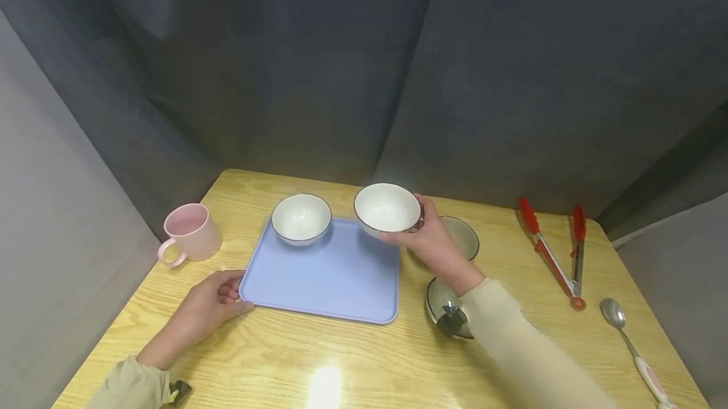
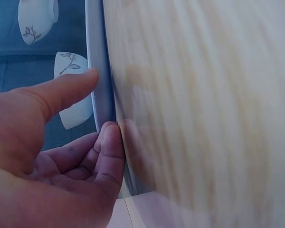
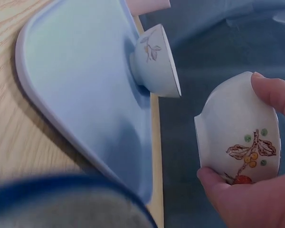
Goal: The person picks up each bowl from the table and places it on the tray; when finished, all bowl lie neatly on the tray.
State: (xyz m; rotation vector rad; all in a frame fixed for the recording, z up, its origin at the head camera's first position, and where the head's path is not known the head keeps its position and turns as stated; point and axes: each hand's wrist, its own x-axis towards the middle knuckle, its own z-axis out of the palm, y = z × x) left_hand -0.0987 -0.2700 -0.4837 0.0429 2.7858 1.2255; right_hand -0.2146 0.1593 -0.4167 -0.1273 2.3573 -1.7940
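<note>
My right hand (image 1: 429, 241) grips a white bowl (image 1: 387, 208) by its right side, raised above the back right of a blue tray (image 1: 327, 282). A berry-and-leaf print shows on this bowl (image 3: 240, 137) in the right wrist view, with thumb and fingers spread around it. Another white bowl (image 1: 301, 219) stands upright at the tray's back left. At the tray's front left corner, my left hand (image 1: 207, 301) holds the rim. In the left wrist view its thumb lies against the tray edge (image 2: 99, 61), and its other fingers are curled at the rim.
Left of the tray is a pink mug (image 1: 193, 232). Two greyish bowls stand right of it, a rear one (image 1: 463, 238) and a front one (image 1: 440, 298), partly hidden by my right arm. Red-tipped tongs (image 1: 554, 263) and a spoon (image 1: 628, 339) lie farther right. A dark curtain (image 1: 364, 67) hangs behind.
</note>
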